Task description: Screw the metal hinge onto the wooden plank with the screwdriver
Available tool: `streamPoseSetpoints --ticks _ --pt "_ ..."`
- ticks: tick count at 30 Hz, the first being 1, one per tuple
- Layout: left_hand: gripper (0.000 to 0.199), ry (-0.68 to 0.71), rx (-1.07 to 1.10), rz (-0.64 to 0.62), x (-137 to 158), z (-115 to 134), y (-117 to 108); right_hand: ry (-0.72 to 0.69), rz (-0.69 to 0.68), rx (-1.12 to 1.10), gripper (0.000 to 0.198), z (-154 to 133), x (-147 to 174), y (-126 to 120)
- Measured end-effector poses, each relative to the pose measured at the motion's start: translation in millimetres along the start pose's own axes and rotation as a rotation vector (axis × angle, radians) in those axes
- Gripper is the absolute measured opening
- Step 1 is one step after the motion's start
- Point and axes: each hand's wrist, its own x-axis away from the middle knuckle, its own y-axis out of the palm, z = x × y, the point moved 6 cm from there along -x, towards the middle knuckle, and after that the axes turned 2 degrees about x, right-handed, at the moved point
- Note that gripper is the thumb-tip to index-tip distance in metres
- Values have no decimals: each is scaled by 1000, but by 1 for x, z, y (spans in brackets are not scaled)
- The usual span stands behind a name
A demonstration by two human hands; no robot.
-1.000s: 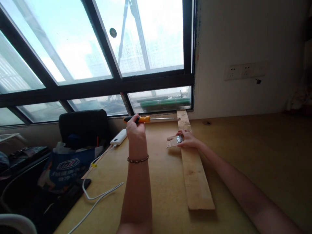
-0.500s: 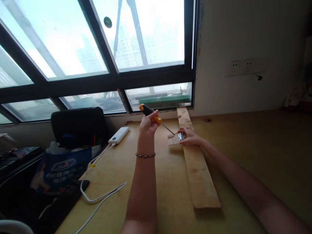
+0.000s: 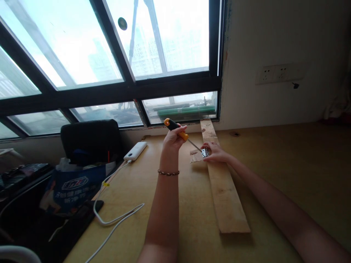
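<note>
My left hand (image 3: 174, 138) is closed around the black and yellow handle of a screwdriver (image 3: 183, 135). Its thin shaft slants down to the right, with the tip at the near edge of a shiny metal hinge (image 3: 204, 152). Whether the tip sits in a screw is too small to tell. My right hand (image 3: 216, 152) pinches the hinge between thumb and fingers, hiding part of it. Under the hinge, a short wooden piece (image 3: 195, 156) sticks out to the left across a long wooden plank (image 3: 229, 197).
The plank lies on a yellowish wooden table (image 3: 189, 204) and reaches to the window. A white power bank (image 3: 135, 151) with a white cable (image 3: 115, 221) is at the table's left. Beyond that edge are a black chair (image 3: 90, 140) and a blue bag (image 3: 74, 190).
The screwdriver has moved slightly right with my left hand, and its tip has gone from just short of the hinge to the hinge's edge. My right hand keeps its hold.
</note>
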Motion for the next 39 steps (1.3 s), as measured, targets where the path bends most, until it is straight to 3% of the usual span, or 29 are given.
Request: streamPoseSetpoints --ticks 21,31,39 --pt "36 70 -68 -42 -2 -9 8 6 -1 1 63 -2 0 -2" --pt "36 283 -272 -94 -7 -16 12 8 18 2 61 -7 2 -5" --pt "29 250 -301 -186 -6 -22 20 3 19 21 62 -7 1 -5"
